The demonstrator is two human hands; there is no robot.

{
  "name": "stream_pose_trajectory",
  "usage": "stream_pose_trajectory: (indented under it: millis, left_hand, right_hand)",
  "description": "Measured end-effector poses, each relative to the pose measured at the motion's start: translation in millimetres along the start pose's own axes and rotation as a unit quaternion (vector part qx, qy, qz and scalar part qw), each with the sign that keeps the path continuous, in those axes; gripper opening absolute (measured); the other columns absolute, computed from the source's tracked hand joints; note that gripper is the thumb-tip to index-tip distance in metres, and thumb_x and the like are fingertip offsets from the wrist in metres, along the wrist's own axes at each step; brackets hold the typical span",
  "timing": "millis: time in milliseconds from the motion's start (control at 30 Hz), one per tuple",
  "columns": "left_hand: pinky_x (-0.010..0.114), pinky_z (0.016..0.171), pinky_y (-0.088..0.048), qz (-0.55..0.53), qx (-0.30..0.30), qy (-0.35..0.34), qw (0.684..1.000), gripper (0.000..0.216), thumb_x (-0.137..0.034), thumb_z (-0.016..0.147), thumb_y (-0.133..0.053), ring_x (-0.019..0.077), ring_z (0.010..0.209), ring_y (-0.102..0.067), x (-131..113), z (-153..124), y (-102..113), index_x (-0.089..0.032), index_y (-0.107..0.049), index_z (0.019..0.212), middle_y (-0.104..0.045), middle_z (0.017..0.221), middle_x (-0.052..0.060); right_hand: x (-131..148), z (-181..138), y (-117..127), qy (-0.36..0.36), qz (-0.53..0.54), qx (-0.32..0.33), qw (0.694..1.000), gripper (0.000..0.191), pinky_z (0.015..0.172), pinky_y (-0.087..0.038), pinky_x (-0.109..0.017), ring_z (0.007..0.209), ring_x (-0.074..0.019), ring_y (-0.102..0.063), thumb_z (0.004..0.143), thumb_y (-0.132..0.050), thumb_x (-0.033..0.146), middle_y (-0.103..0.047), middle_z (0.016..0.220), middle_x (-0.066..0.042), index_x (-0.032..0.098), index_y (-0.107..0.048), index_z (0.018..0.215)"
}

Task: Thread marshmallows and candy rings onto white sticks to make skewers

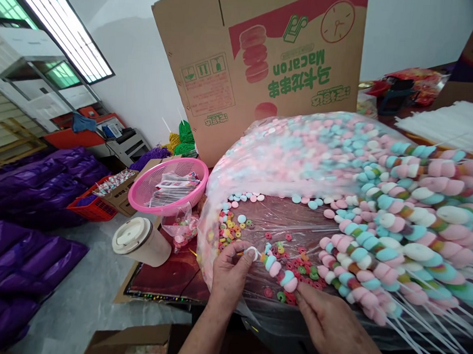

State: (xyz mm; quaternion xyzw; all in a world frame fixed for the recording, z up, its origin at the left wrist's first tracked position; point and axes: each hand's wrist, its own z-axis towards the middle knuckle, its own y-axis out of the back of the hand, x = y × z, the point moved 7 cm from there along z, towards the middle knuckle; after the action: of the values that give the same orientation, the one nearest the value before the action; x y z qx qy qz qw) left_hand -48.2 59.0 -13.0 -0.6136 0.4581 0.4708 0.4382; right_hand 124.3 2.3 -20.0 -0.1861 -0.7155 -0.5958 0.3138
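Note:
Between thumb and fingertips my left hand (230,275) pinches a white marshmallow (251,252) at the tip of a skewer. Threaded along that candy skewer (273,267) are pink, blue and white marshmallows with small coloured rings between them. My right hand (327,319) is closed at the skewer's lower end; its grip is partly hidden. Loose candy rings (303,269), red, green and yellow, lie on the plastic sheet beneath and beyond both hands. A large heap of loose marshmallows (294,148) covers the table behind. Right of my right hand lie stacked filled skewers (401,235), white sticks pointing toward me.
A printed cardboard box (300,58) stands behind the heap. On the left are a pink basket (139,192) with packets and a lidded cup (152,246) near the table edge. White sticks (452,123) lie at the far right. Purple bags (10,270) cover the floor at left.

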Motion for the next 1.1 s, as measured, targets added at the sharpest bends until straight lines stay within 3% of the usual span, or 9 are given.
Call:
stream_pose_trajectory:
  millis: [133,333,433,633,933,1100]
  left_hand:
    - [0.022,0.058,-0.046,0.050,-0.030,-0.051,0.997,0.027,-0.032,0.061,-0.072,0.0118,0.057,-0.057,-5,-1,5,-0.014,-0.066,0.080,-0.065,0.063,0.000]
    - [0.027,0.074,-0.048,0.052,0.002,-0.084,0.995,0.023,-0.029,0.066,-0.067,0.0164,0.079,-0.061,-6,-5,0,-0.016,-0.068,0.085,-0.068,0.086,0.005]
    - [0.026,0.074,-0.048,0.049,0.022,-0.096,0.994,0.024,-0.023,0.061,-0.071,0.0159,0.080,-0.060,-5,-7,-5,-0.017,-0.068,0.085,-0.068,0.089,0.005]
    - [0.022,0.062,-0.048,-0.001,0.034,-0.044,0.998,0.030,-0.021,0.054,-0.075,0.0120,0.064,-0.060,-2,-5,-13,-0.015,-0.065,0.083,-0.067,0.073,0.001]
    - [0.023,0.062,-0.048,-0.039,-0.004,0.010,0.999,0.026,-0.021,0.054,-0.073,0.0116,0.063,-0.058,4,-3,-6,-0.015,-0.066,0.079,-0.066,0.071,0.001]
    - [0.022,0.061,-0.048,-0.049,0.005,0.020,0.999,0.023,-0.019,0.054,-0.071,0.0110,0.063,-0.057,5,-4,-9,-0.014,-0.066,0.076,-0.065,0.070,0.001]
  right_hand:
    - [1,-2,-1,0.020,-0.020,0.009,1.000,0.029,0.056,-0.034,-0.027,0.066,-0.0182,-0.061,0.086,-0.024,0.024,-0.065,0.072,-0.004,0.021,-0.053,0.080]
    - [2,0,-2,-0.027,-0.089,0.034,0.995,0.030,0.054,-0.031,-0.028,0.066,-0.0204,-0.062,0.085,-0.024,0.019,-0.065,0.070,-0.006,0.021,-0.053,0.078]
    - [3,0,-1,-0.037,-0.103,0.044,0.993,0.029,0.056,-0.032,-0.028,0.068,-0.0207,-0.062,0.085,-0.024,0.016,-0.066,0.072,-0.006,0.020,-0.053,0.079]
    - [4,-1,-3,-0.027,-0.129,0.052,0.990,0.029,0.053,-0.030,-0.029,0.068,-0.0216,-0.063,0.084,-0.026,0.015,-0.066,0.072,-0.006,0.019,-0.054,0.081]
    - [-3,-3,1,0.025,-0.101,-0.001,0.995,0.029,0.051,-0.030,-0.026,0.062,-0.0176,-0.062,0.085,-0.027,0.017,-0.066,0.066,-0.004,0.021,-0.055,0.078]
    - [-1,-5,3,0.016,-0.095,0.016,0.995,0.029,0.054,-0.034,-0.025,0.068,-0.0174,-0.063,0.085,-0.028,0.015,-0.068,0.071,-0.004,0.021,-0.055,0.081]
